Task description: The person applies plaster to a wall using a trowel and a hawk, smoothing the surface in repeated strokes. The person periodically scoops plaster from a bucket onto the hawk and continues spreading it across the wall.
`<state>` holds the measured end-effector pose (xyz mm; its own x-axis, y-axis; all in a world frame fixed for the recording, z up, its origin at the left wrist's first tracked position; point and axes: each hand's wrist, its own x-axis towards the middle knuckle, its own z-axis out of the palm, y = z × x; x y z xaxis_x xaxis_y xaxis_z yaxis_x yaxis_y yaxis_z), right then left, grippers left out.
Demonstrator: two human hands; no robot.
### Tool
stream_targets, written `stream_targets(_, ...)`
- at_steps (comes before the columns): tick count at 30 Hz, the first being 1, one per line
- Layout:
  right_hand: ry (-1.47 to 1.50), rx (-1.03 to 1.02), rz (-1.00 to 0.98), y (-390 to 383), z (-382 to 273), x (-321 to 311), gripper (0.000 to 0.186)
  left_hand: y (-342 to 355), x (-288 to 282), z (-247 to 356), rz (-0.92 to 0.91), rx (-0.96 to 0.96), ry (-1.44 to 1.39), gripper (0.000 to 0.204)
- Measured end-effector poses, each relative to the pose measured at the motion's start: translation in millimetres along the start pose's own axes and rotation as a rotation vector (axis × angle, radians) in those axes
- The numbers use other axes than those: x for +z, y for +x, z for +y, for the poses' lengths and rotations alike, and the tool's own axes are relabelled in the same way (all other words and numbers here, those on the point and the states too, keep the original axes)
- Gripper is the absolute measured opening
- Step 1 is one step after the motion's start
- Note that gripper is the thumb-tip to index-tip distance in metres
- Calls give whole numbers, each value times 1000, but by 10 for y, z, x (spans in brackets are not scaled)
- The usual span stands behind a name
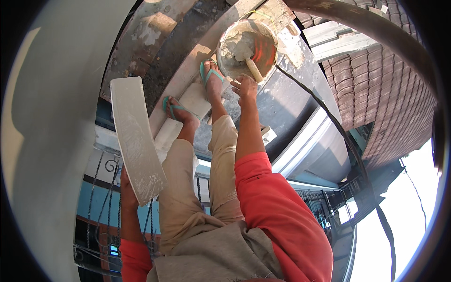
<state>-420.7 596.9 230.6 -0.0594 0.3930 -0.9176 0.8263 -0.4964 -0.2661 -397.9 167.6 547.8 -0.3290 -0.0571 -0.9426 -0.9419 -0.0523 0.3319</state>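
Observation:
My left hand [127,188] grips a long, flat plastering float [134,136] from behind. Its face is smeared with wet grey plaster, and it tilts beside the wall at left. The board covers most of those fingers. My right hand [245,88] is stretched forward to the near rim of a round bucket [224,70], fingers apart and holding nothing. Inside the bucket, grey mortar [235,43] lies with a trowel [254,70] resting in it, blade in the mix. The trowel's wooden handle points toward my right hand, close to the fingertips.
A smooth plastered wall [56,141] runs along the left. My feet, in teal flip-flops [174,110], stand on narrow planks [190,101]. A dark cable [329,108] trails from near the bucket. Tiled roofing [376,89], a curved pole [376,28] and iron railings [101,197] surround the platform.

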Motion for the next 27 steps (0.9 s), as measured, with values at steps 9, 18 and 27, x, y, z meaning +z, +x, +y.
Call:
stream_targets(9,-1392,-191,109,901,-682,210,57,333,210,-88,103,-195,-342,56)
stream_targets(18,-1582,-317,-61,798,-989,93,53,304,475,179,65,-60,-104,59)
stream_targets(27,-1848,-430,90,712,-1088,-45,26,429,589,103,129,-39,-135,51)
